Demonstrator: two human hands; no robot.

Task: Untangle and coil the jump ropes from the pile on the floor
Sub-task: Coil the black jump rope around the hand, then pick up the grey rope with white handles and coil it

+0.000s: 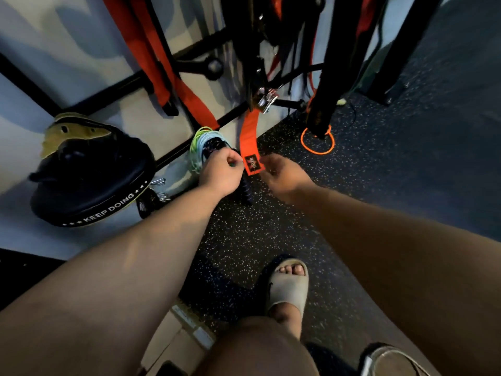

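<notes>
The speckled floor (pixel 244 234) bears a black rack (pixel 325 63). A black pad (pixel 89 185) (lettered KEEP DOING) lies at nine o'clock of the hands. An orange strap (pixel 249 142) hangs at twelve, its end by the curled right hand (pixel 283 173), whose grasp is unclear. The left hand (pixel 221 173) clenches the jump ropes (pixel 206 147), bundled at its eleven o'clock.

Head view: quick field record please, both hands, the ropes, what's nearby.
left hand: pinching the bundle of green, pale blue and dark jump ropes
right hand: fingers curled beside the hanging orange webbing strap; contact unclear
floor: thin orange cord loop around a black metal rack leg
far left: black padded mitt lettered KEEP DOING
</notes>
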